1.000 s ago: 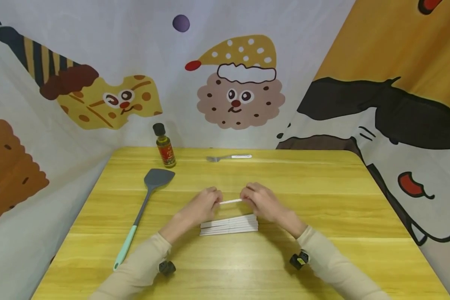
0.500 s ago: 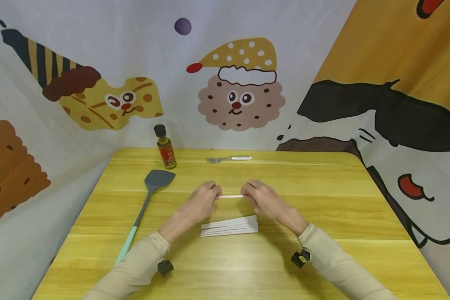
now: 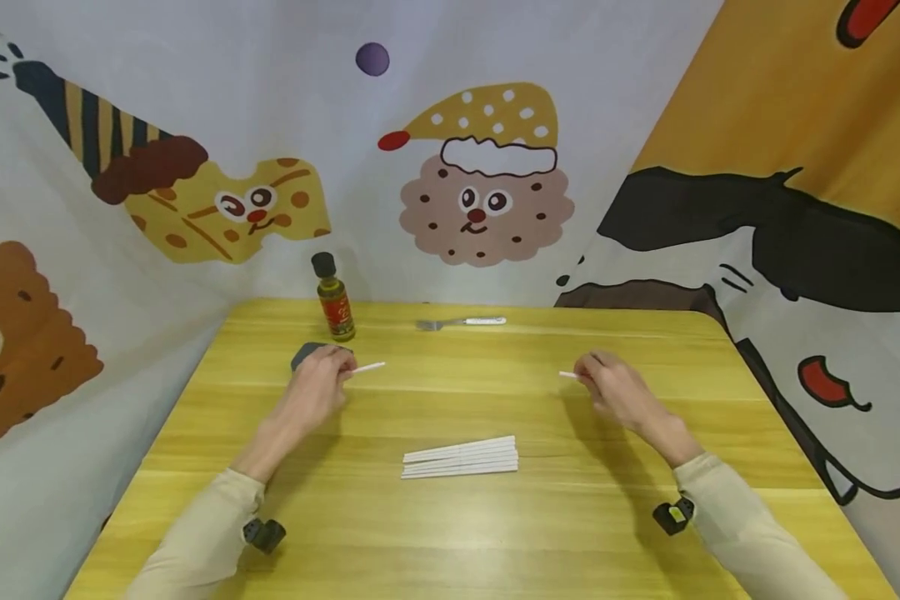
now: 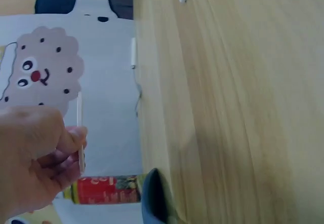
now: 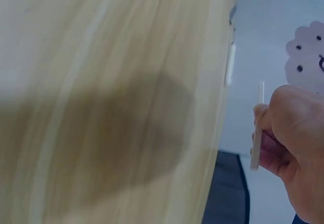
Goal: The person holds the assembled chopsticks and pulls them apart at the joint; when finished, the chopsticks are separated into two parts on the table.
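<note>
My left hand (image 3: 311, 390) pinches a short, thin white stick (image 3: 370, 367) between thumb and fingers, above the left side of the table. Its end points to the right; in the left wrist view the same white stick (image 4: 79, 107) passes the fingertips. Well apart, on the right, my right hand (image 3: 622, 392) pinches another short white stick (image 3: 568, 374), which also shows in the right wrist view as a pale stick (image 5: 257, 148). Between and in front of the hands lies a small bundle of several longer white sticks (image 3: 461, 457) side by side, touched by neither hand.
A spatula's grey blade (image 3: 304, 354) shows behind the left hand; the arm hides its handle. A dark-capped bottle (image 3: 337, 307) with a red label stands at the back left. A fork (image 3: 484, 321) lies near the table's back edge, before a cartoon-print cloth (image 3: 367, 192).
The hands held one white stick between them, lifted it slightly, then moved far apart. Each now holds a separate short piece. The left arm now covers much of the spatula.
</note>
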{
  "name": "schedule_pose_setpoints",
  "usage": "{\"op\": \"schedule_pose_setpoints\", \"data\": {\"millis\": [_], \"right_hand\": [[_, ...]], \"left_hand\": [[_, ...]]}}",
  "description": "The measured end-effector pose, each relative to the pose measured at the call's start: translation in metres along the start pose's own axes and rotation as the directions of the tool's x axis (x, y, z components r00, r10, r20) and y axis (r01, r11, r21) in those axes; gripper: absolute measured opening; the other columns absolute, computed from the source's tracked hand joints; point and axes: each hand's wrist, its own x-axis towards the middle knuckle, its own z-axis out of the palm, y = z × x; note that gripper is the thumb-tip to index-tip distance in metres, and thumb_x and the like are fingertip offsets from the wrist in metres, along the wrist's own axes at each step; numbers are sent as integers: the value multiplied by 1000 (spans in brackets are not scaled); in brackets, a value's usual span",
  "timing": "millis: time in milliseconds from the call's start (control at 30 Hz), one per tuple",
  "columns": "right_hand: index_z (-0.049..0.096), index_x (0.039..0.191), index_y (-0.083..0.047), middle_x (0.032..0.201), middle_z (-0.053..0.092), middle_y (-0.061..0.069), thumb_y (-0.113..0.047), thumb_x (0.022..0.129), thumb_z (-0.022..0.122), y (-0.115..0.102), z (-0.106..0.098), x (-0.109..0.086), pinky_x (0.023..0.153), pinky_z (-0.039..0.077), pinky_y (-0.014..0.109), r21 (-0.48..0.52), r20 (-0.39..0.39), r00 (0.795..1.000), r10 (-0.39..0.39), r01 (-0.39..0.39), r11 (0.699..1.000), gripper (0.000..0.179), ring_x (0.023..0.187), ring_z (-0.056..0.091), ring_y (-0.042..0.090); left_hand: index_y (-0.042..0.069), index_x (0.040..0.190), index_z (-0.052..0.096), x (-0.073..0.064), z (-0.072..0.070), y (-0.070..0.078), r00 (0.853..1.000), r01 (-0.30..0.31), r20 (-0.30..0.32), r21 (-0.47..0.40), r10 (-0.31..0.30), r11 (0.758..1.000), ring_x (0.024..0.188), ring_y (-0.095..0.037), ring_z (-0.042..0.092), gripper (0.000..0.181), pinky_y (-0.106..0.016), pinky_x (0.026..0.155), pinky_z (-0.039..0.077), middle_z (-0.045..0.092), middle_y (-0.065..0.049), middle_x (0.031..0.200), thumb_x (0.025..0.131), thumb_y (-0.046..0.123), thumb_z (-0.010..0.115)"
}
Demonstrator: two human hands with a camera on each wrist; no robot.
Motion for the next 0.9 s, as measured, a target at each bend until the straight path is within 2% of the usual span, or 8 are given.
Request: {"op": "schedule_pose_setpoints", "data": {"millis": [100, 167, 500, 700, 900], "right_hand": [[69, 93, -2, 86, 64, 8, 2, 85, 75, 2, 0, 6, 57, 52, 38, 22, 6, 998, -57, 56, 998, 11, 75, 60, 24], [69, 94, -2, 87, 64, 8, 2, 86, 75, 1, 3, 12, 59, 52, 37, 34, 3, 998, -61, 60, 998, 10, 76, 61, 22], [72, 96, -2, 89, 64, 12, 0, 91, 71, 8, 10, 39, 60, 51, 35, 63, 33, 999, 19, -21, 998, 6, 73, 57, 21], [73, 96, -4, 89, 68, 10, -4, 93, 71, 14, 20, 58, 67, 54, 39, 72, 84, 995, 53, -59, 996, 4, 79, 62, 24], [75, 97, -6, 95, 72, 10, -8, 93, 73, 18, 35, 73, 75, 58, 41, 43, 155, 975, 158, -167, 985, 5, 84, 68, 25]], "left_hand": [[-1, 94, 72, 10, 3, -4, 999, -48, 15, -17, 48, 999, 82, -29, 66, 4, -42, 70, 58, 67, -14, 91, 92, -2, 69], [0, 94, 72, 18, 7, -3, 998, -51, 21, -17, 51, 999, 81, -29, 66, 4, -42, 71, 58, 67, -13, 91, 93, 0, 69], [0, 96, 74, 64, 28, -3, 992, -103, 71, -17, 104, 995, 87, -30, 68, 6, -43, 77, 59, 70, -14, 93, 93, 2, 70], [1, 100, 74, 89, 40, -2, 985, -69, 161, -6, 69, 998, 91, -30, 69, 9, -42, 79, 59, 72, -14, 99, 95, 3, 68], [3, 103, 74, 105, 50, -3, 976, -13, 219, 19, 8, 1000, 93, -29, 68, 12, -41, 80, 58, 73, -14, 102, 96, 3, 65]]}}
